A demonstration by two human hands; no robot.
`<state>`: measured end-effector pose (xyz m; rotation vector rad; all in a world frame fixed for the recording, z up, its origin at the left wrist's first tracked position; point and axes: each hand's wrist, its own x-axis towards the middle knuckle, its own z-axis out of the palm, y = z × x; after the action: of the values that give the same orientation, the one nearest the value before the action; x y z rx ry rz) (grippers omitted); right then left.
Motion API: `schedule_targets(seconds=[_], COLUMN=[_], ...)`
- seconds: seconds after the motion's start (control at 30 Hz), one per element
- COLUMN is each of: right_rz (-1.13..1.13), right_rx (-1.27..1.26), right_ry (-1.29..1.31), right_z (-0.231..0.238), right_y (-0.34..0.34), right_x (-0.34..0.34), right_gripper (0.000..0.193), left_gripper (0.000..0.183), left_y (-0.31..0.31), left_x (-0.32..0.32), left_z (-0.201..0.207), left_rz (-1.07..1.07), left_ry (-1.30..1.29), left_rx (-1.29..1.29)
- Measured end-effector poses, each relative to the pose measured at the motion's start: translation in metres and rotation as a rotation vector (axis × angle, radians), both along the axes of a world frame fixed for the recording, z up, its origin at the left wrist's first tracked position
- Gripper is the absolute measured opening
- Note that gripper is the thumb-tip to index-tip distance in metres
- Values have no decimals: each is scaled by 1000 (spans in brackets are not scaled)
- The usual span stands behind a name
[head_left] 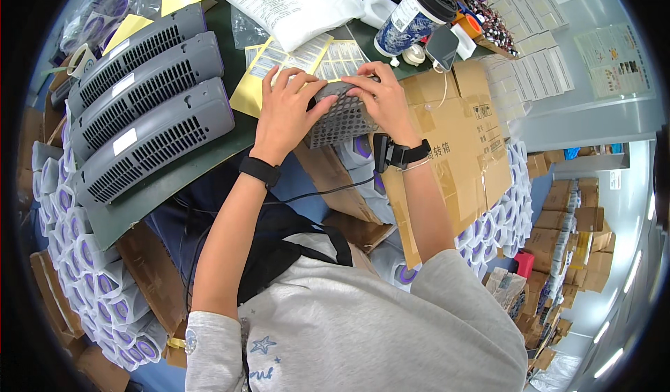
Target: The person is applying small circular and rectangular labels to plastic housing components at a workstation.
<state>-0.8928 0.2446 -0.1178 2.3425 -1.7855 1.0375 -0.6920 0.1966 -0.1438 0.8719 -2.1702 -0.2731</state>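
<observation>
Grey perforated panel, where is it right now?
In the head view, the grey perforated panel is above centre, held between the left hand and right hand, just left of the cardboard box.

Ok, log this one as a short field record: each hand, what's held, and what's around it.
Left hand: grips the grey perforated panel, upper left
Right hand: grips the same panel, upper right
Left side: three grey vented housings, side by side
Beyond hands: yellow-edged label sheets, plump white bag
Right side: blue-patterned cup with black lid, cardboard
</observation>
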Motion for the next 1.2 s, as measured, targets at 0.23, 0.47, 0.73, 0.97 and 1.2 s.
schedule_targets(seconds=[0.23, 0.47, 0.73, 0.97, 1.2], right_rz=[-36, -36, -127, -144, 53], right_rx=[165, 147, 252, 257, 73], right_ry=[-265, -156, -278, -287, -91], right_z=[3, 2, -1, -1, -1], right_y=[-9, -25, -25, -25, -35], right_x=[4, 1, 0, -5, 7], right_gripper=[22, 14, 18, 23, 9], left_gripper=[22, 18, 16, 17, 10], left_y=[-6, -15, -13, -21, -28], left_x=[-3, -11, -12, -21, -11], left_z=[-1, -3, -2, -5, 6], left_rz=[40, 73, 50, 37, 16], left_ry=[69, 155, 227, 247, 278], left_rx=[136, 176, 235, 248, 345])
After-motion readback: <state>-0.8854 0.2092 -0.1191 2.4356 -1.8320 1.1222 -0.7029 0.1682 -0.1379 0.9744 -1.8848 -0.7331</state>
